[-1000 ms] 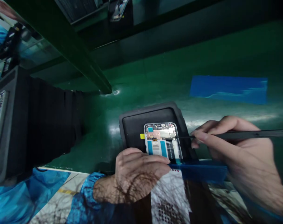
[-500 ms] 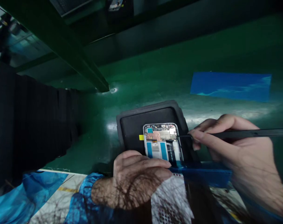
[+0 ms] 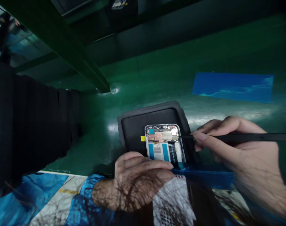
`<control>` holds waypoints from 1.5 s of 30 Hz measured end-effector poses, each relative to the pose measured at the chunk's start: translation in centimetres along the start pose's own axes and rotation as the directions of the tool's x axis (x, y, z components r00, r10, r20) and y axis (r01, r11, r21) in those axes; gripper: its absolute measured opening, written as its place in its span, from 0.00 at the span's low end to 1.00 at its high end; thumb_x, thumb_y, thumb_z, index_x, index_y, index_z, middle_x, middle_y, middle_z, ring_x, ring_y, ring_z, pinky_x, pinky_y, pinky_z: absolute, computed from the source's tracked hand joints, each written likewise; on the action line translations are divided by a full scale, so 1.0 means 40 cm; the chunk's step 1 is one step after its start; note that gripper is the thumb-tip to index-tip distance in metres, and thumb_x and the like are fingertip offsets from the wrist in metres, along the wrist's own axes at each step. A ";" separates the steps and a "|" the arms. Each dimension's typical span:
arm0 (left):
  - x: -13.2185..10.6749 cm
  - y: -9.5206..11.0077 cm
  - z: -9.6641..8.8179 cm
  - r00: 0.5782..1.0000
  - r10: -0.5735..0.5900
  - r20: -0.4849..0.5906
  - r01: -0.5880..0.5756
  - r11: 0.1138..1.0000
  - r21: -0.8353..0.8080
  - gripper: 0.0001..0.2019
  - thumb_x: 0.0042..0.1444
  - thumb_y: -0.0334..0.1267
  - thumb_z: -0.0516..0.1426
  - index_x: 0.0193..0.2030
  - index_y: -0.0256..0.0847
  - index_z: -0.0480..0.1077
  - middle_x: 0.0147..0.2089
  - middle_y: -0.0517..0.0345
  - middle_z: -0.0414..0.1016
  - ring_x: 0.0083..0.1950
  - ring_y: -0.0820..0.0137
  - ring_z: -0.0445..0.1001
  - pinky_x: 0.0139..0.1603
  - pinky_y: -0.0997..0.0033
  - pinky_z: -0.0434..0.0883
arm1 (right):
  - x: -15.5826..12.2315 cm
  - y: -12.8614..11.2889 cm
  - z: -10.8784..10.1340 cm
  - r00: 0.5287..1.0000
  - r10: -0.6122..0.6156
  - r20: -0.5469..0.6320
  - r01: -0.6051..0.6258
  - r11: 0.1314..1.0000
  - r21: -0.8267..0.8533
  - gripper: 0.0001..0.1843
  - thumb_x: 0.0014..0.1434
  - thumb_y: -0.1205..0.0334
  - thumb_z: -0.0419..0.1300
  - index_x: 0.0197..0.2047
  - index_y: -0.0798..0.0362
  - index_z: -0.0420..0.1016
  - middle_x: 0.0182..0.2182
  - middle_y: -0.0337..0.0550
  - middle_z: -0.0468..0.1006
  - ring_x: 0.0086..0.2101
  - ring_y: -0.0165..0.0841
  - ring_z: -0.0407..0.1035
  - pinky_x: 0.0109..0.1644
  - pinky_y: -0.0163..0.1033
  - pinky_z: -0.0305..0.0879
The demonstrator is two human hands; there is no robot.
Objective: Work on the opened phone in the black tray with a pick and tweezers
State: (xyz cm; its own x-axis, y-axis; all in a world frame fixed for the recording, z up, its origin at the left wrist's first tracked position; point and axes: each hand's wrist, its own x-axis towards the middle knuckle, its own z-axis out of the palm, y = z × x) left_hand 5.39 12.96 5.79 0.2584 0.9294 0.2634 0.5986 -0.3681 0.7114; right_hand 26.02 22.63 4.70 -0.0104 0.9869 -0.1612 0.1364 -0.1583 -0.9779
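Note:
An opened phone (image 3: 164,142) with its circuit board and blue strips exposed lies in a black tray (image 3: 135,125) on the green bench. My left hand (image 3: 135,180) is curled over the phone's near end, fingers closed on it. My right hand (image 3: 237,153) pinches a thin black tool (image 3: 251,137) like a pen. The tool's tip touches the right edge of the phone's board. A small yellow tab (image 3: 143,138) sticks out at the phone's left side.
A blue strip (image 3: 204,177) lies along the near edge under my right hand. A blue patch (image 3: 232,87) marks the green surface (image 3: 157,78) at the back right. A tall black block (image 3: 32,131) stands on the left. A green beam (image 3: 69,47) runs diagonally behind.
The view shifted slightly, so the device at far left left the picture. My hands, the tool and the phone have barely moved.

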 end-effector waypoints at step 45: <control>-0.001 0.006 -0.003 0.999 -0.041 -0.035 0.041 0.999 -0.023 0.04 0.64 0.34 0.63 0.43 0.47 0.76 0.44 0.67 0.90 0.37 0.75 0.88 0.40 0.68 0.78 | -0.016 -0.021 -0.001 1.000 -0.019 0.011 0.020 0.996 -0.083 0.13 0.48 0.65 0.72 0.22 0.44 0.72 0.26 0.33 0.79 0.31 0.34 0.77 0.36 0.41 0.71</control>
State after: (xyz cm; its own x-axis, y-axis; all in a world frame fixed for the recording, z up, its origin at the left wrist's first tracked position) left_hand 5.43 12.83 6.04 0.2069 0.9442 0.2563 0.5914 -0.3294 0.7360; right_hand 25.94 22.15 5.61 -0.0239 0.9893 -0.1436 0.2175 -0.1350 -0.9667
